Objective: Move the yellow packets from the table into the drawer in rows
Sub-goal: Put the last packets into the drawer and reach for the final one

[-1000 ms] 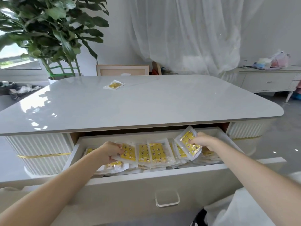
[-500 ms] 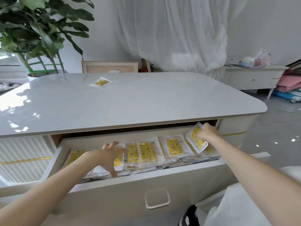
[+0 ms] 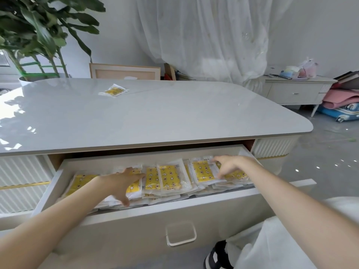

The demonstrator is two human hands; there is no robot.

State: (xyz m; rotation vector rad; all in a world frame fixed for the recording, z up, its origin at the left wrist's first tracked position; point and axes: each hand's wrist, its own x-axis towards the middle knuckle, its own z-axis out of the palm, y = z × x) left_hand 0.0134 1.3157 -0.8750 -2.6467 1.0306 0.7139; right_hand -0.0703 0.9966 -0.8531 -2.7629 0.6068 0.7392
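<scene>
Left hand [image 3: 120, 183], right hand [image 3: 231, 165], fingers spread, flat atop yellow packets [image 3: 169, 177] inside drawer [image 3: 136, 230]

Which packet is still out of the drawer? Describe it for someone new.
Start at the large glossy grey table top. Near its far edge, on the side of the leafy potted plant, lies one flat yellow plastic packet. It lies alone on the table; every other packet sits in the open white drawer below.

A home: sheer curtain [image 3: 204, 35], houseplant [image 3: 38, 32], sideboard [image 3: 291, 90]
</scene>
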